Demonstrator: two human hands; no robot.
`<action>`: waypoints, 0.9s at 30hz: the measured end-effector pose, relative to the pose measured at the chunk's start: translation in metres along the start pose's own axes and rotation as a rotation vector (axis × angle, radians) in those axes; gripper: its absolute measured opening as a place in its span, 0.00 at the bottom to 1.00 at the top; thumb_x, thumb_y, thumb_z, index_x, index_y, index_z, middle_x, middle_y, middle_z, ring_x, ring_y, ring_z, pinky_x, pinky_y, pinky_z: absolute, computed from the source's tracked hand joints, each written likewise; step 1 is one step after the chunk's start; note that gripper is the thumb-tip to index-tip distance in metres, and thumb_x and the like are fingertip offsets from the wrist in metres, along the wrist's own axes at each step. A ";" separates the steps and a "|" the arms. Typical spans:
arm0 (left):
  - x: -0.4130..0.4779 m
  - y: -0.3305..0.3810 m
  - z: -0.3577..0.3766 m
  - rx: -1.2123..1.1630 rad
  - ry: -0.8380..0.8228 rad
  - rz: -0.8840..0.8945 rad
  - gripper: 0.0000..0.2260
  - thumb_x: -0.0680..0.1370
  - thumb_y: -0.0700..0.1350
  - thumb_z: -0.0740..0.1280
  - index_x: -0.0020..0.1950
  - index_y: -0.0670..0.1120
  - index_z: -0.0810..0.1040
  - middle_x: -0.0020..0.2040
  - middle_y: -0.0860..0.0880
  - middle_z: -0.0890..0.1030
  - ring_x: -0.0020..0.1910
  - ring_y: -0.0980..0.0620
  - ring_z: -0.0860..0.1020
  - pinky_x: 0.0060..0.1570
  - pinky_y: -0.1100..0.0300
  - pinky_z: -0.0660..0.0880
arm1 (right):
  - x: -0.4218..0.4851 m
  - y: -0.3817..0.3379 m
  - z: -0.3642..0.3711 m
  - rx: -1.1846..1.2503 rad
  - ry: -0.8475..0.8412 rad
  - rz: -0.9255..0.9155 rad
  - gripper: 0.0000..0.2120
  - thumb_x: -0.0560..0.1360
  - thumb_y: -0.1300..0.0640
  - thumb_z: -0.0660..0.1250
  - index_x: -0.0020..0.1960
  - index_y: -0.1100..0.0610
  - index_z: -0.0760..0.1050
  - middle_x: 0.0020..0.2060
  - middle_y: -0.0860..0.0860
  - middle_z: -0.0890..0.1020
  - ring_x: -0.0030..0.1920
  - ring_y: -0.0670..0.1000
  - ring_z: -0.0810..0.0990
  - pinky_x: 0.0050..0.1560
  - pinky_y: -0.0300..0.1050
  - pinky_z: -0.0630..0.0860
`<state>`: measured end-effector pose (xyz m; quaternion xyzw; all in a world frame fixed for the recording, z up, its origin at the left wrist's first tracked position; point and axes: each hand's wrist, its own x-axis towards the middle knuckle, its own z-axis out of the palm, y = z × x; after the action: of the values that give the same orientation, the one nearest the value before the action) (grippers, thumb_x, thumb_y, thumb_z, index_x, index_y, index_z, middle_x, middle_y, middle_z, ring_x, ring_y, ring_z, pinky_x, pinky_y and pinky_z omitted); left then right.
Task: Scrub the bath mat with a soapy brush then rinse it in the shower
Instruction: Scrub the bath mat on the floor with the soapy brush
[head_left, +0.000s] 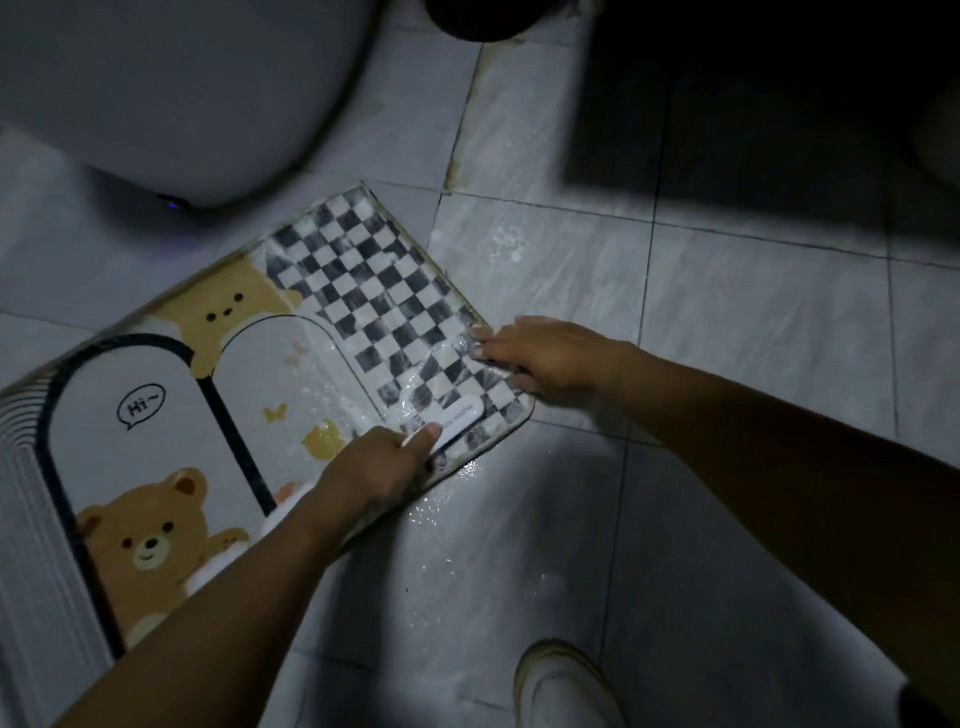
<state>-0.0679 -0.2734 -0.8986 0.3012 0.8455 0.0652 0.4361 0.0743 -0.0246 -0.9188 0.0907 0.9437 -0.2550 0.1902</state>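
Observation:
The bath mat (218, 374), printed with bears and a black-and-white checkerboard, lies flat on the wet tiled floor. My left hand (379, 462) grips a white scrub brush (452, 418) that sits on the mat's checkered near-right corner. My right hand (535, 358) rests on the mat's right edge, with its fingertips pressing the checkered part just beyond the brush. Soapy foam and water glisten on the checkerboard around the brush.
A white toilet bowl (171, 98) stands at the upper left, close to the mat's far edge. A white slipper (561, 686) is on the floor at the bottom right. Dark shadow covers the upper right. Suds and water spots lie on the tiles (519, 249) right of the mat.

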 end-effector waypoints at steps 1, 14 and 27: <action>0.002 0.007 0.004 -0.001 0.009 0.021 0.32 0.80 0.70 0.56 0.33 0.47 0.80 0.33 0.51 0.78 0.37 0.53 0.78 0.46 0.56 0.72 | 0.000 0.006 0.000 -0.096 -0.006 -0.035 0.28 0.82 0.43 0.61 0.80 0.37 0.58 0.81 0.48 0.64 0.79 0.59 0.63 0.77 0.60 0.62; -0.006 0.000 0.017 0.027 -0.016 0.016 0.34 0.78 0.74 0.52 0.35 0.46 0.77 0.37 0.44 0.81 0.40 0.46 0.81 0.45 0.55 0.73 | 0.000 0.018 -0.005 -0.196 -0.099 -0.050 0.34 0.83 0.44 0.62 0.83 0.38 0.47 0.84 0.46 0.44 0.83 0.57 0.43 0.82 0.61 0.45; -0.023 -0.002 0.025 -0.058 -0.079 -0.078 0.36 0.77 0.75 0.53 0.37 0.44 0.80 0.36 0.46 0.82 0.40 0.46 0.82 0.46 0.56 0.75 | 0.003 0.014 0.001 -0.211 -0.133 -0.016 0.48 0.77 0.41 0.71 0.82 0.36 0.40 0.83 0.44 0.39 0.83 0.54 0.37 0.81 0.58 0.39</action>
<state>-0.0390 -0.2914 -0.8987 0.2574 0.8366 0.0607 0.4798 0.0758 -0.0136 -0.9271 0.0453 0.9513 -0.1612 0.2589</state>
